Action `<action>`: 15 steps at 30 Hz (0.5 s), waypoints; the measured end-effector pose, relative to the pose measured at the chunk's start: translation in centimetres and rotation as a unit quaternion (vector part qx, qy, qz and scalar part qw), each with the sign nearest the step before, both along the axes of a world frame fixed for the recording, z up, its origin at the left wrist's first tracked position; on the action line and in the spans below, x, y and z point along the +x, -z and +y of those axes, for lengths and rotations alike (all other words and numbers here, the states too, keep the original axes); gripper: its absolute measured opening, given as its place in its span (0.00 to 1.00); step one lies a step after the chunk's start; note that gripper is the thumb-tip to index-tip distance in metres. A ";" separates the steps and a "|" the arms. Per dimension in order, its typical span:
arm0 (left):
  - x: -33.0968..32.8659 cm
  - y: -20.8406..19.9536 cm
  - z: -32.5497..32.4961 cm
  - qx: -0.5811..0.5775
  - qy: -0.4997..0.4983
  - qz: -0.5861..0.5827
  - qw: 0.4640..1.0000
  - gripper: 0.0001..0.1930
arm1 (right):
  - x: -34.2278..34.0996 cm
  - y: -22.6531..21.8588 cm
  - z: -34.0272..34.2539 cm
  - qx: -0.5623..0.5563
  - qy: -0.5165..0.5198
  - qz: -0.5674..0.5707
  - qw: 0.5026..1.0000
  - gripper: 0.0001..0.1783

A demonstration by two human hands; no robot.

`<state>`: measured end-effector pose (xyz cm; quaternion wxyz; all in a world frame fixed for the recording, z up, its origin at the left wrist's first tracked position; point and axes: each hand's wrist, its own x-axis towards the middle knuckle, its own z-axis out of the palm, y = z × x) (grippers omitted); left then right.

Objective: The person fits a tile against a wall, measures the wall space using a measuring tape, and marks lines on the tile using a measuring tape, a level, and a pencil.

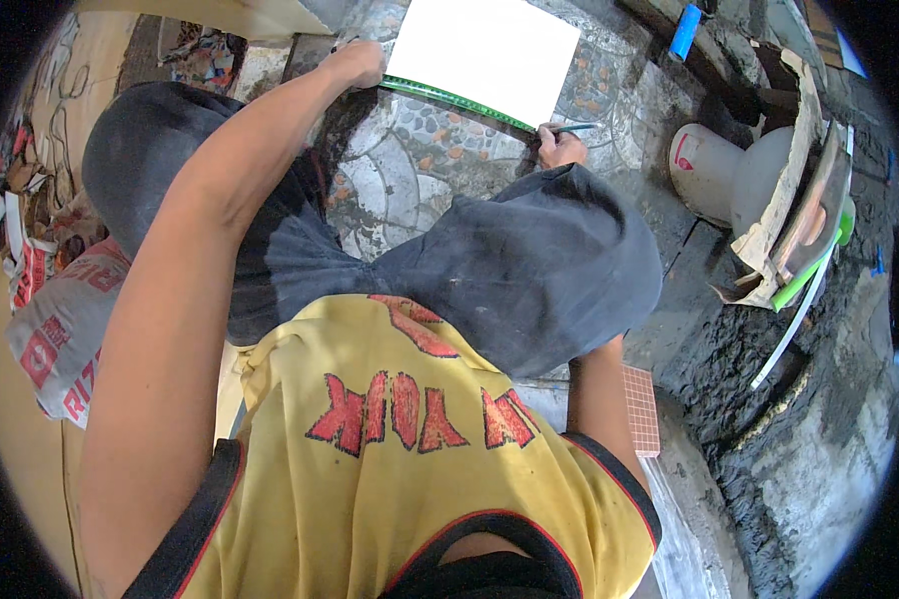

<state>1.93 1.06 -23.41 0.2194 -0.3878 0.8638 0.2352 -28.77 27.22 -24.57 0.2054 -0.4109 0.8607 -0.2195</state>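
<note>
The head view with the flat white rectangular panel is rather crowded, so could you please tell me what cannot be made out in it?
- Head view: part of the white panel's far side, cut off by the top edge.
- Head view: the right arm's middle, hidden by the dark grey fabric trouser leg.
- Head view: markings on the thin green strip, too small.
- Head view: the left hand's grip, hidden by its knuckles.

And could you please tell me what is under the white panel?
A patterned floor shows around the white panel; whatever lies directly beneath is covered. A green strip runs along the panel's near edge, between the left hand and the right hand.
</note>
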 end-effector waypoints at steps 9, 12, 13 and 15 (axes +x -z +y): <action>-0.2 -0.7 -3.6 0.011 -0.070 0.127 0.989 0.14 | -3.6 -5.1 3.4 -0.134 0.135 -0.155 0.969 0.15; -5.6 -2.9 -4.1 -0.010 -0.117 0.144 0.983 0.17 | -5.3 -3.1 7.1 -0.113 0.166 -0.171 0.964 0.14; -6.0 -2.5 -5.4 -0.010 -0.161 0.169 0.972 0.17 | -5.5 -2.8 6.7 -0.108 0.174 -0.167 0.965 0.13; -6.6 -2.3 -7.9 -0.041 -0.194 0.146 0.969 0.16 | -4.8 -2.0 5.8 -0.174 0.171 -0.267 0.933 0.11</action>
